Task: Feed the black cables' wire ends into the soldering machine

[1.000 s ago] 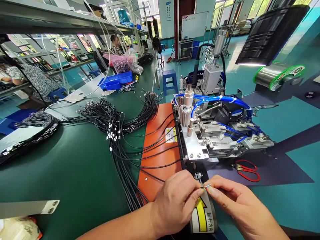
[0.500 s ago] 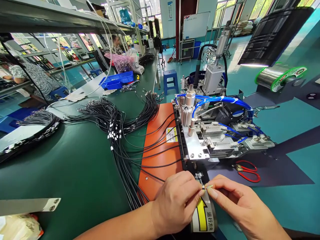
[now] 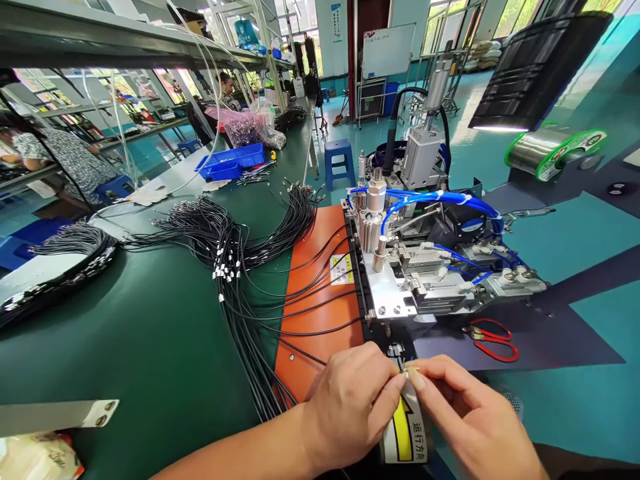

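My left hand (image 3: 356,403) is closed in a pinch on the end of a thin black cable, of which only a tiny part shows at the fingertips. My right hand (image 3: 463,407) meets it there, thumb and forefinger pressed together on the fine wires at that end; the fingers hide most of them. Both hands are above the curved metal guide with a yellow arrow label (image 3: 403,427), at the near end of the machine (image 3: 400,267). Several black cables (image 3: 320,293) run across the orange plate (image 3: 305,320) into the machine's edge.
Bundles of black cables (image 3: 227,233) with white tags lie on the green table (image 3: 175,347). Red-handled cutters (image 3: 495,340) rest right of the machine, below a solder wire spool (image 3: 553,152) and a black lamp (image 3: 540,73). A blue tray (image 3: 233,160) stands farther back.
My right hand has moved slightly left, its fingertips now against those of my left hand. The wire that showed between them is now mostly covered. The view has shifted a little.
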Available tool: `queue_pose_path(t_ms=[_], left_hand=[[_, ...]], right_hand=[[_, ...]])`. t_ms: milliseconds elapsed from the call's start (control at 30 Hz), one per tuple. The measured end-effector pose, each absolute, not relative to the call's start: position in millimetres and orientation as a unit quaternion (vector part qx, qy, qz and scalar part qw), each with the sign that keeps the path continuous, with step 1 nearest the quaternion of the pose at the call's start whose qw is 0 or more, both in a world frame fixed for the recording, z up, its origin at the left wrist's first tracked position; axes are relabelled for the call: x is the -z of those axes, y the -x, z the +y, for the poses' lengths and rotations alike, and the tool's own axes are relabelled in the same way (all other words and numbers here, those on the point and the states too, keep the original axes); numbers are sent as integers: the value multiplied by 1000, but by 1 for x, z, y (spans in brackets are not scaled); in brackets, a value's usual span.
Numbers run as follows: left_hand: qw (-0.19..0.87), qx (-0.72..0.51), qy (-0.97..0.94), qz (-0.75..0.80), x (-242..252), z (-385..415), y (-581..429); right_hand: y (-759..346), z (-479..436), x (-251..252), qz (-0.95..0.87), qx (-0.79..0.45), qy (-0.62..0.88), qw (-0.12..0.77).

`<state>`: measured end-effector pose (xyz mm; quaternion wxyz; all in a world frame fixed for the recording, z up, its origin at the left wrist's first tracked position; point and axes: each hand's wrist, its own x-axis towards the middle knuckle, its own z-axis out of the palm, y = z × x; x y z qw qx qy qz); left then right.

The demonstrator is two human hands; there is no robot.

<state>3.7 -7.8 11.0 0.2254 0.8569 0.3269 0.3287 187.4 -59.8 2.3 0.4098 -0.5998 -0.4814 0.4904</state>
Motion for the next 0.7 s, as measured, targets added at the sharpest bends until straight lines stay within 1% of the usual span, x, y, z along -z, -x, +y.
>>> queue_pose_path(t_ms=[67,167,333,500,700], left_hand=[[223,-324,-861,322,-13,-7,-4],[227,-317,-863,322,-16,-6,-5],[231,-306,-866,322,-15,-6,-4],[230,-301,-871,313,-13,-6,-4],[229,-305,-867,319,-13,-5,-4]], right_hand=[[-202,-55,-4,-436,-554,592,390],[-217,-48,-7,-372,-581,618,377],[-213,-39,-18,-403,-589,614,337],[-207,-37,-27,-447,-566,620,309],[-206,-36,-25,-462,-566,604,318]])
